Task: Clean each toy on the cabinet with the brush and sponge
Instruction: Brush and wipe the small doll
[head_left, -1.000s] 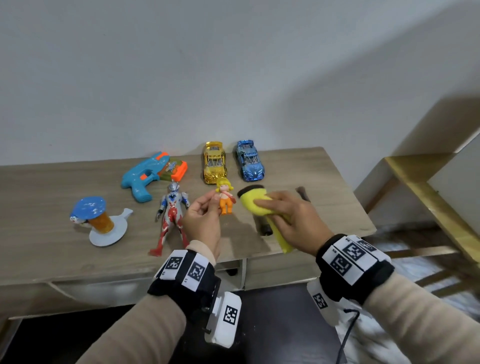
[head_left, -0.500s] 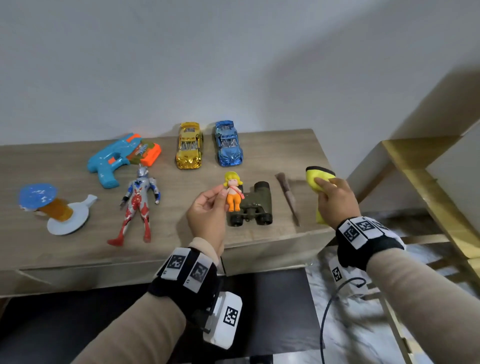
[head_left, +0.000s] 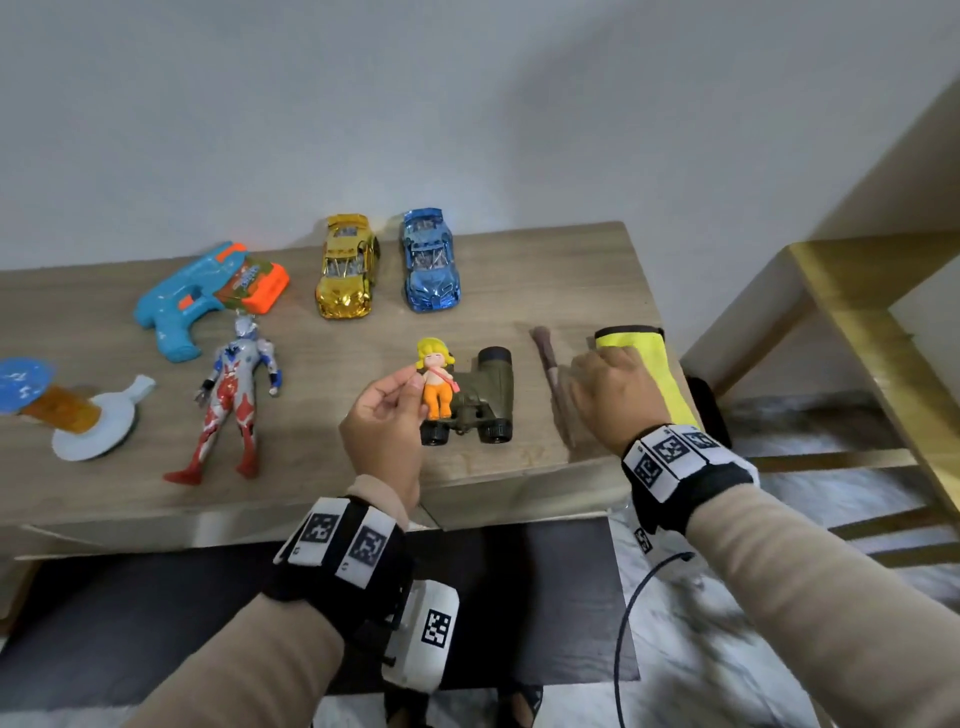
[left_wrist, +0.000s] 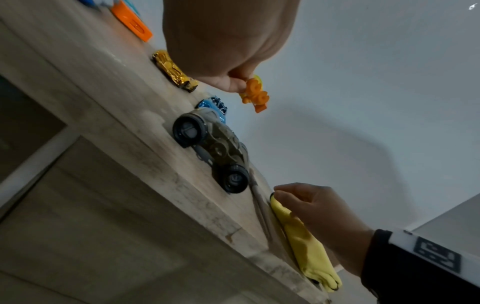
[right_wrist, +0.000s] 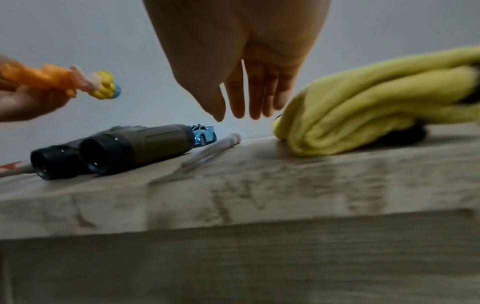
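Yellow sponge (head_left: 655, 364) lies at the cabinet (head_left: 571, 270) right edge; my right hand (head_left: 613, 395) hovers, fingers straight, over the brush (head_left: 551, 370); my left hand (head_left: 384, 421) pinches the doll (head_left: 435, 382) above the binoculars (head_left: 480, 400).

The head camera looked forward and down from above onto the cabinet top (head_left: 545, 291). The left wrist view sat low at the near edge, tilted, facing far and right. The right wrist view sat close at edge height, facing the wall. All three shared the binoculars (head_left: 480, 400) and brush (head_left: 551, 371).
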